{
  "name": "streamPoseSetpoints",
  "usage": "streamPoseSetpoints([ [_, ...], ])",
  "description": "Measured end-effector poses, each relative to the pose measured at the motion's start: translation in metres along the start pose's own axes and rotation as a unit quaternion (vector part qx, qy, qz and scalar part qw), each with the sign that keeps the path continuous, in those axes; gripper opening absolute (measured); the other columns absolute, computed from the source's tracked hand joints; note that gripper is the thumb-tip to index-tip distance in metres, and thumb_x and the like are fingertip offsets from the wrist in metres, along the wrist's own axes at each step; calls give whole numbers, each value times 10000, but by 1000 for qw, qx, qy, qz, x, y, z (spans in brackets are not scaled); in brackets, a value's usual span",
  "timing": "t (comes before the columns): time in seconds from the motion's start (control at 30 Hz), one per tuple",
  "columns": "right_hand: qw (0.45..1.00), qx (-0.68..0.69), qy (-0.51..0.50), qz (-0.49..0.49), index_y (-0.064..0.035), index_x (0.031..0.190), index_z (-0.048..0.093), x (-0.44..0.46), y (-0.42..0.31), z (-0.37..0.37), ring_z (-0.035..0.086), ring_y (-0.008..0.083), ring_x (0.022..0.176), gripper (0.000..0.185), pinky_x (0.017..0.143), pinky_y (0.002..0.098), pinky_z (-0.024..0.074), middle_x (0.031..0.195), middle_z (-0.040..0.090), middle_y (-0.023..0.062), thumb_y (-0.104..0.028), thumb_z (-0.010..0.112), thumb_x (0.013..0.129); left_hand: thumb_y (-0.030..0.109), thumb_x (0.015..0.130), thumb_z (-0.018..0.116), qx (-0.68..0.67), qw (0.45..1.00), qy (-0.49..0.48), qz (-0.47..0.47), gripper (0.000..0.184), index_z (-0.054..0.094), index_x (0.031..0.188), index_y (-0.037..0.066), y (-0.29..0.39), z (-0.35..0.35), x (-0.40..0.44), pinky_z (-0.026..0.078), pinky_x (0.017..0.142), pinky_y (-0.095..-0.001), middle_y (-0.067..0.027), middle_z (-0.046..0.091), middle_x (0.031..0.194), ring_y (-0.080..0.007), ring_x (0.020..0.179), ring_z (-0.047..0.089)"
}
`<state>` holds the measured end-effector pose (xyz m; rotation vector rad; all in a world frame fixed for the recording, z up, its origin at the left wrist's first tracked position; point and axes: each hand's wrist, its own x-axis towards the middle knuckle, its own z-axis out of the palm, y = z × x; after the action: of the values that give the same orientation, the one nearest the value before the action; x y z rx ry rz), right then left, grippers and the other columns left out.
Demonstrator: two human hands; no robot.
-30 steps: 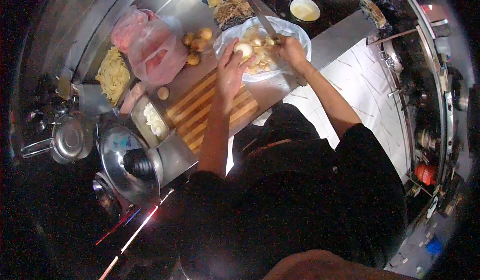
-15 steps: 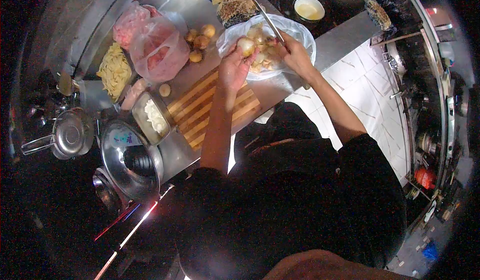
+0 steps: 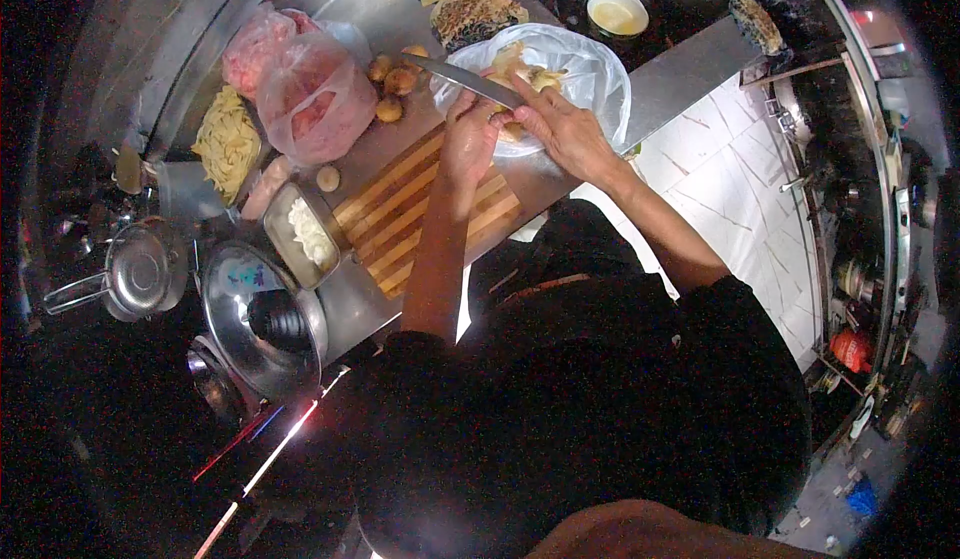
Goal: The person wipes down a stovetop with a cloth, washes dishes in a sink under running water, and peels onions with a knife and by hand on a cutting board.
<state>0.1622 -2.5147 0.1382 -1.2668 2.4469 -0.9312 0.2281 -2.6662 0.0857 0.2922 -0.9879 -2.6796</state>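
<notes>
My right hand [image 3: 568,137] is closed around a kitchen knife [image 3: 462,78], whose blade points left across the top of my left hand [image 3: 468,144]. The fingers of my left hand are curled round an onion, now mostly hidden behind the blade and fingers. Both hands are close together above the near edge of a white plastic bag [image 3: 602,74], which lies spread open. Inside the bag are brownish-yellow onion skins [image 3: 520,59]. Left of the bag, several small brown unpeeled onions [image 3: 400,81] sit on the steel counter.
A striped wooden cutting board [image 3: 385,224] lies under my left forearm. Beside it are a metal tray [image 3: 292,259] with white pieces, pink-filled plastic bags [image 3: 315,104] and a heap of pale yellow strips [image 3: 227,137]. A white bowl [image 3: 617,12] stands at the back right.
The knife has swung down to the left, from pointing up and away to lying over my left hand. My right hand has moved closer to the left, covering the onion.
</notes>
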Motion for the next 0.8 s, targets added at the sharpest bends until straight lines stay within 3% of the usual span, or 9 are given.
streamPoseSetpoints([
  [0.07,1000,4,-7,7,-149,1330,334,2,0,0,576,363,869,485,668,442,490,1028,541,195,-403,360,918,10,844,488,-4,1000,5,0,368,447,1210,5,2,5,-2,474,804,-370,-99,505,1196,-226,1082,499],
  [0.17,996,50,61,-34,-138,1297,376,5,2,4,583,349,882,448,689,438,483,1028,561,187,-375,389,917,13,844,490,-10,1000,-16,-4,354,457,1196,10,-1,-1,-2,474,778,-369,-79,507,1197,-223,1062,506],
  [0.4,974,216,39,48,-103,1180,492,5,10,5,579,363,913,377,746,418,466,953,612,188,-362,395,925,78,871,498,22,1000,-12,-19,317,467,1182,25,-9,0,-3,463,772,-361,-65,529,1137,-213,1011,521],
  [0.5,965,246,54,72,-98,1165,511,10,31,24,588,353,907,387,764,402,462,945,615,191,-377,382,929,58,909,417,44,999,-9,4,271,464,1173,20,-16,8,-3,428,692,-271,-77,543,995,-163,830,527],
  [0.6,960,252,67,102,-98,1166,520,13,39,29,603,318,886,428,776,374,459,957,612,193,-418,365,927,116,877,515,48,999,-5,17,351,437,1205,17,-23,0,-2,468,809,-371,-83,524,1129,-225,1001,530],
  [0.7,948,263,55,170,-94,1176,521,13,39,15,608,289,865,495,778,347,456,971,606,194,-476,337,920,103,875,514,49,997,-55,37,349,437,1204,16,-21,-13,-6,454,869,-402,-94,510,1145,-239,1031,518],
  [0.8,936,274,-12,222,-92,1193,515,14,43,-4,609,279,841,552,761,332,458,935,610,189,-519,304,913,94,874,509,104,994,-19,29,339,442,1196,13,-13,-15,-4,441,905,-413,-103,507,1147,-245,1041,513],
])
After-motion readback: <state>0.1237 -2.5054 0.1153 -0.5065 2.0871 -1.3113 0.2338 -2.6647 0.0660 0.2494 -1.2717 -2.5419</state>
